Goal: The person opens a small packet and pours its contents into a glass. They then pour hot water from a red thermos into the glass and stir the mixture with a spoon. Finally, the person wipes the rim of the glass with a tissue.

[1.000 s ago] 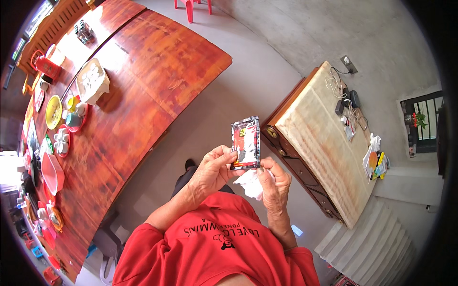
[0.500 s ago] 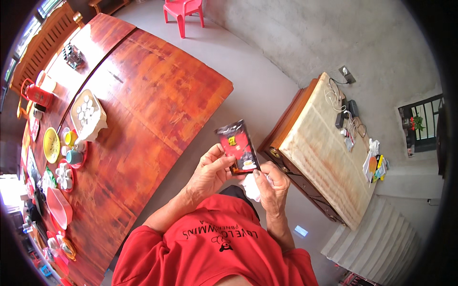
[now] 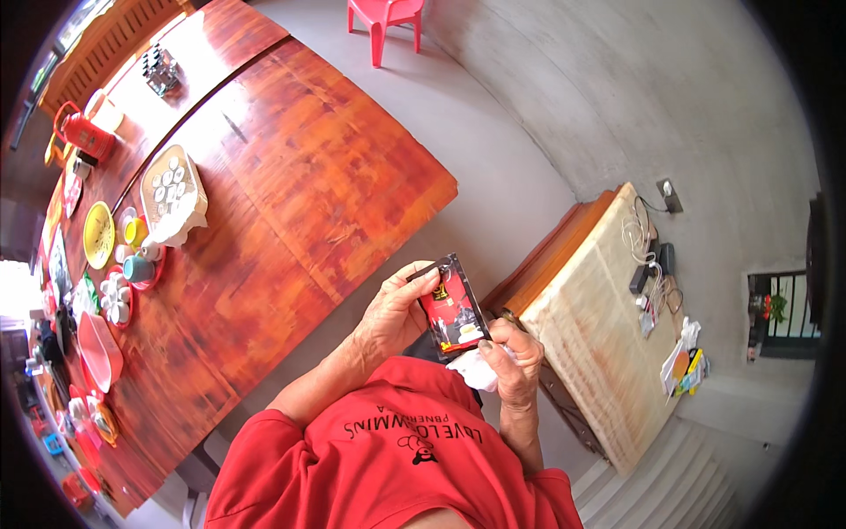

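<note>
A small black and red packet is held out in front of my red shirt, tilted a little. My left hand pinches its upper left edge, thumb on the printed face. At the lower right corner, my right hand grips the packet between thumb and fingers. A crumpled white tissue is tucked in that same hand, just below the packet. The fingers behind the packet are hidden.
To the left stands a large reddish wooden table with a basket of white cups, a yellow colander, a pink basin and a red kettle. A marble-topped cabinet with cables stands right. A red plastic chair is far ahead.
My left thumb has moved from the packet's middle left edge up toward its top left corner. The packet sits slightly lower. The view has shifted, so table and cabinet appear displaced.
</note>
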Action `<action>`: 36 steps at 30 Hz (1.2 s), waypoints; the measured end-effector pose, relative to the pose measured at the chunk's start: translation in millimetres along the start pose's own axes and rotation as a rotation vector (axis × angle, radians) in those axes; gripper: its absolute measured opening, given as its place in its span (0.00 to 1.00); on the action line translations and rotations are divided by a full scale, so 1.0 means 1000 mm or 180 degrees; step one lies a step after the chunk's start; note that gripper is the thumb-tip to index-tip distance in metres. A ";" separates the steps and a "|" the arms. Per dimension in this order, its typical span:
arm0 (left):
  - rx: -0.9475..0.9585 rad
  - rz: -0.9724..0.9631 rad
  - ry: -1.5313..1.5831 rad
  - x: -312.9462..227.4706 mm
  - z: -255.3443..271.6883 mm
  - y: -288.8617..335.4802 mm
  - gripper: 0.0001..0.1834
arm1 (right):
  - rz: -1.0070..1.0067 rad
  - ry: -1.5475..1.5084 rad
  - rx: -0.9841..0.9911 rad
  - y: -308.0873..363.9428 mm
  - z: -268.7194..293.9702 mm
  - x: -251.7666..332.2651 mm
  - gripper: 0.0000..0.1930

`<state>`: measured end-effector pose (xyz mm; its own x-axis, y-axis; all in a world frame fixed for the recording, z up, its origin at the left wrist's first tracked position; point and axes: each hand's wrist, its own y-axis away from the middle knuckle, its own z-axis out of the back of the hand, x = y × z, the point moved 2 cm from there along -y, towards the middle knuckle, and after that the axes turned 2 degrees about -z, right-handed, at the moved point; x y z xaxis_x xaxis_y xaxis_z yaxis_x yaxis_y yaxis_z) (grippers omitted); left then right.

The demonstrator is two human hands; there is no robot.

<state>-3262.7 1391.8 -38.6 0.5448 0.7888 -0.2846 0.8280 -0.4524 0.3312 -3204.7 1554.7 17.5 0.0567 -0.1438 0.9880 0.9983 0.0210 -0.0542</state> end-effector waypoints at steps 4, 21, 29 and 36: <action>0.0103 -0.0079 0.0032 0.006 -0.014 -0.037 0.09 | -0.0322 -0.0476 0.0092 -0.029 0.041 -0.022 0.05; -0.0408 0.0081 0.0451 0.087 -0.094 -0.214 0.14 | -0.1318 -0.0318 0.0005 -0.140 0.194 -0.059 0.11; -0.0339 0.0255 -0.0291 0.080 -0.115 -0.240 0.15 | -0.1482 -0.1359 -0.0447 -0.173 0.225 -0.061 0.11; -0.0110 0.0313 -0.0435 0.061 -0.104 -0.259 0.11 | -0.1268 -0.0902 -0.0550 -0.201 0.234 -0.057 0.14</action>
<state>-3457.6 1600.8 -47.8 0.6378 0.6765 -0.3682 0.7661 -0.5082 0.3935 -3411.7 1790.0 6.1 -0.3100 0.1669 0.9360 0.9307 -0.1479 0.3346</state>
